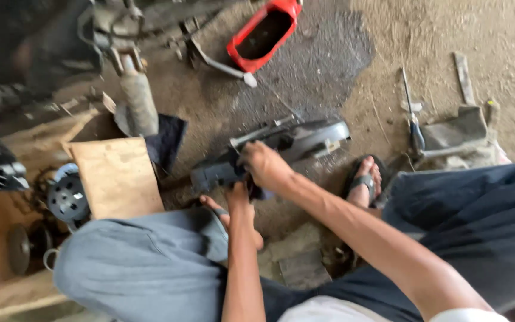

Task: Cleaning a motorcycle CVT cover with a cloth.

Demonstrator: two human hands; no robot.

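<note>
- Right hand (267, 166): forearm reaches in from the lower right on a diagonal, wrist slightly bent, knuckles up; fingers curled closed over the top edge of the dark grey plastic cover (281, 149).
- Left hand (238, 197): forearm rises almost straight up from the bottom of the view between the knees; the hand sits under the near end of the cover, touching it. Its fingers are hidden, so whether they grip cannot be told.
- Dark grey plastic cover: long, curved moulded part, lying slantwise just above the dirt floor (341, 53), its left end low, its right end raised toward the upper right; held in front of the person's feet.
- Sandalled foot (366, 179): planted on the floor just right of the cover.
- Grey trouser leg (144, 262): bent knee at the lower left.
- Cardboard sheet (117, 176): flat on the floor, left of the cover.
- Red plastic tray (264, 33): at the top, well apart from the hands.
- Screwdriver (413, 119): on the floor to the right, beside a grey metal piece (454, 131).
- Round perforated black part (67, 198): left of the cardboard.
</note>
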